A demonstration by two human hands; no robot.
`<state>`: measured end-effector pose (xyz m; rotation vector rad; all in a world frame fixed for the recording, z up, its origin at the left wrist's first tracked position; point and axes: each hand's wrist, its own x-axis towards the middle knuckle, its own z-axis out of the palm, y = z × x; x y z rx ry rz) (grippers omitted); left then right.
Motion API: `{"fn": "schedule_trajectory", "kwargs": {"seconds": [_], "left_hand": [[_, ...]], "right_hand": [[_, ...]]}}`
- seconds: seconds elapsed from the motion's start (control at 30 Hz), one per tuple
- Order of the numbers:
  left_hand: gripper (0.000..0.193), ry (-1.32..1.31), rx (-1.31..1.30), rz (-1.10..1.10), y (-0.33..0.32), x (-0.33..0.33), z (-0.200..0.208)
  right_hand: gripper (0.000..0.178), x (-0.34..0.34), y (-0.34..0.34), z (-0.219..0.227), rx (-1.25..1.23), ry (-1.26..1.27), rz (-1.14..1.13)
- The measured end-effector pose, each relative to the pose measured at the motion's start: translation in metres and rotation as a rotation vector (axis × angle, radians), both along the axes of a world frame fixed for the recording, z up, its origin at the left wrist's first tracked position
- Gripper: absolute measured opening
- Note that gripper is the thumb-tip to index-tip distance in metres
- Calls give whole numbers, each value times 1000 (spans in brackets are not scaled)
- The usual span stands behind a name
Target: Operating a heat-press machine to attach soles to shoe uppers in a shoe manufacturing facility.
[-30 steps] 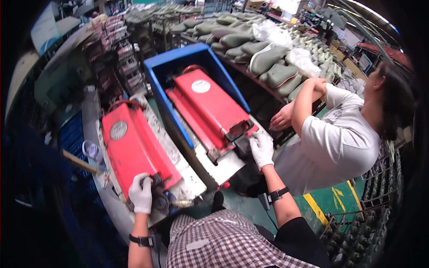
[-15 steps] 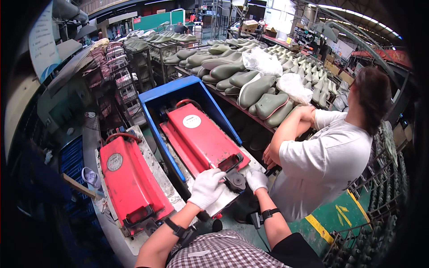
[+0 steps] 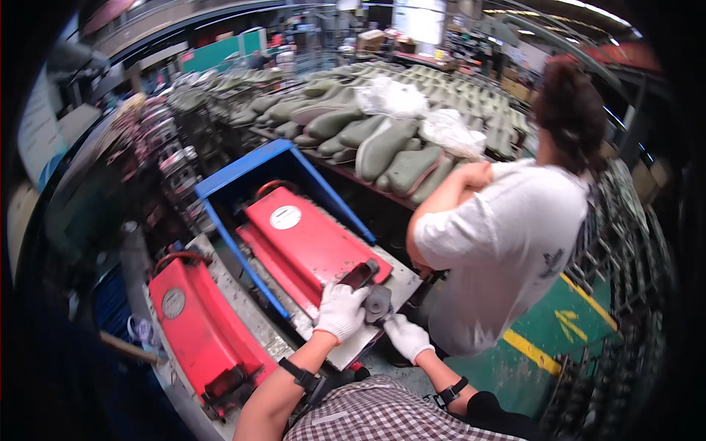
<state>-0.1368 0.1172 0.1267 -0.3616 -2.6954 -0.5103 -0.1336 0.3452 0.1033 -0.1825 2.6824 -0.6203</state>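
My white-gloved left hand is at the near end of a red machine cover, its fingers curled against a dark grey piece with a round end. That piece lies beside a black open-framed handle at the cover's edge. My right hand, also gloved in white, is just right of and below the grey piece. Its fingers are drawn together toward the piece's lower edge; what they pinch is too blurred to make out. A pale metal plate lies under the left hand.
A blue guard frame surrounds the cover's far part. Another red machine cover stands at left. Several olive-green shoes crowd the table beyond, with white plastic bags. A person in a white shirt stands close on the right, arms folded.
The view has shifted, so the machines and the person sit further left. My right hand has turned inward, fingers now pointing at the grey piece. My left hand stays beside that piece.
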Motion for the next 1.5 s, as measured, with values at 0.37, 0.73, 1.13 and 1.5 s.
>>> {"fn": "schedule_trajectory", "kwargs": {"seconds": [0.37,0.73,1.13,1.5], "left_hand": [[36,339,99,83,-11,-10,112],[44,420,195,303,-81,-8,218],[87,-162,1662,485,-115,147,28],[63,227,2029,475,-96,291,32]], "right_hand": [[34,-46,-63,17,-377,493,315],[88,-149,-200,-15,52,535,446],[56,-69,-163,3,-1350,-549,35],[69,109,-229,62,-1052,-574,798]]}}
